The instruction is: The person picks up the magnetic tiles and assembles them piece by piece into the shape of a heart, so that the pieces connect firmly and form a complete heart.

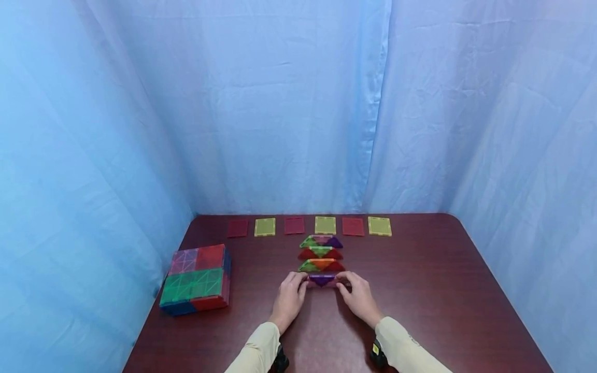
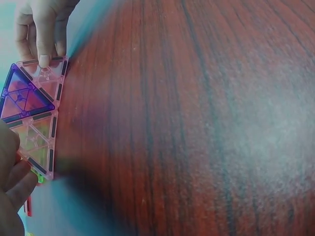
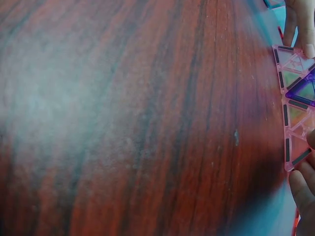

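Observation:
My left hand [image 1: 289,298] and right hand [image 1: 359,296] pinch the two ends of a strip of see-through triangular magnetic tiles near the table's middle. At the strip's centre is a purple triangle tile [image 1: 322,280], point toward me. A pink triangle tile [image 2: 37,140] joins it on the left side, and another pink triangle tile [image 3: 298,118] shows in the right wrist view. Together they make a trapezoid, long edge toward me. Just behind stand three similar strips: a green-orange-red strip [image 1: 322,265], a red-green strip [image 1: 320,253] and a green-pink-purple strip [image 1: 322,241].
Along the far edge lie several square tiles, red and yellow by turns, among them a yellow square [image 1: 325,225] and a red square [image 1: 353,226]. A block of stacked tiles [image 1: 196,280] in green, red, purple and blue sits at the table's left. Blue curtains [image 1: 280,103] surround the table.

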`<state>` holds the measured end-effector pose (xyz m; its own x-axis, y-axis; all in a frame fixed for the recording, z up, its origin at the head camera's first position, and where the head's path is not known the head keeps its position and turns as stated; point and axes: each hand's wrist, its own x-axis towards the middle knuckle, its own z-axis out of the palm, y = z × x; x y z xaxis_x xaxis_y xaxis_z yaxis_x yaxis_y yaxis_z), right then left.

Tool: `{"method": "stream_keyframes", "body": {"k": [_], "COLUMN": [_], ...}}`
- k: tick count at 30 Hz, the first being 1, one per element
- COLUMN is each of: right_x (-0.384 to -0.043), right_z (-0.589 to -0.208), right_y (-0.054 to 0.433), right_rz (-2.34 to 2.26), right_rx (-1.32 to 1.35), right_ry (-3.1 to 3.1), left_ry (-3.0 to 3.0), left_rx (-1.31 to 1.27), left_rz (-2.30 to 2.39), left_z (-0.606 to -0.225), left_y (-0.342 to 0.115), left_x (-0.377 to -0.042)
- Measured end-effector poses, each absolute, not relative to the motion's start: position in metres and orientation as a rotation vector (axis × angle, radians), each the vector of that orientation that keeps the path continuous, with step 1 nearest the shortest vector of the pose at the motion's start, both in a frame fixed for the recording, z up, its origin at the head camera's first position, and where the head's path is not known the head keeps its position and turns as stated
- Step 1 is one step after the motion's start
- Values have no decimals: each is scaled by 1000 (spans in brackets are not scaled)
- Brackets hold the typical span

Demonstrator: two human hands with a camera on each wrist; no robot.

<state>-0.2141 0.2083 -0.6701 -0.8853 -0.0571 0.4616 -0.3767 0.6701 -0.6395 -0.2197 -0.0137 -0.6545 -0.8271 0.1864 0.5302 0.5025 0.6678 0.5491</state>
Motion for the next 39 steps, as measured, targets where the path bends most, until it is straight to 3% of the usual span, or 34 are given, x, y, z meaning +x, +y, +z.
{"method": "stream_keyframes", "body": {"k": [8, 15, 24, 31, 39], "right_x": [-216, -224, -281, -334, -344], "right_z": [-669, -658, -633, -638, -653], "right_y": [209, 225, 283, 321, 334], "right_rz": [1126, 1110, 948, 715, 562], "right_rx": [313, 107, -64, -103, -124], "right_ry": [-2504, -2330, -2570, -2960, -3183], "left_ry": [-2520, -2538, -2590, -2531, -2494], "left_rx": [-521, -582, -619, -693, -776], "left_rz": [-989, -991, -1002, -986, -966], "left_z": [-649, -643, -639, -644, -649], "left_y": [-12, -10, -11, -10, -7], "left_x": [-223, -227, -230, -226, -226]}}
